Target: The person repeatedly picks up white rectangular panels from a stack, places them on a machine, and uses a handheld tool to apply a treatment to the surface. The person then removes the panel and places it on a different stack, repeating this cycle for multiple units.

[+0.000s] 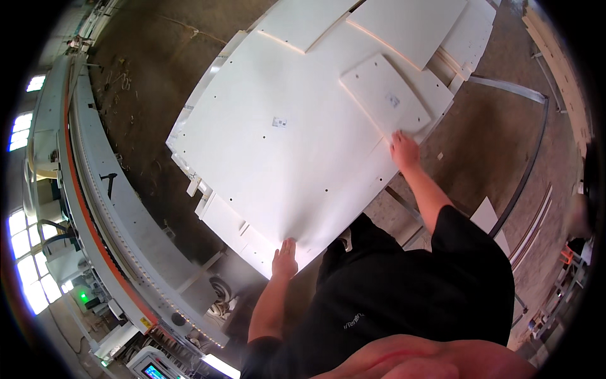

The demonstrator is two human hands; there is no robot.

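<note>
A large white panel with small drilled holes and a label lies on top of a stack of boards in front of me. My left hand rests on its near edge, fingers stretched out and holding nothing. A smaller white panel, also labelled and with holes near its corners, lies over the large panel's right side. At its near corner is my right hand, its fingers bent around the edge. The undersides of those fingertips are hidden.
More white boards lie at the stack's far end. A long machine with an orange strip runs along the left, with a lit control screen at its near end. A dark curved rail and leaning strips are on the right.
</note>
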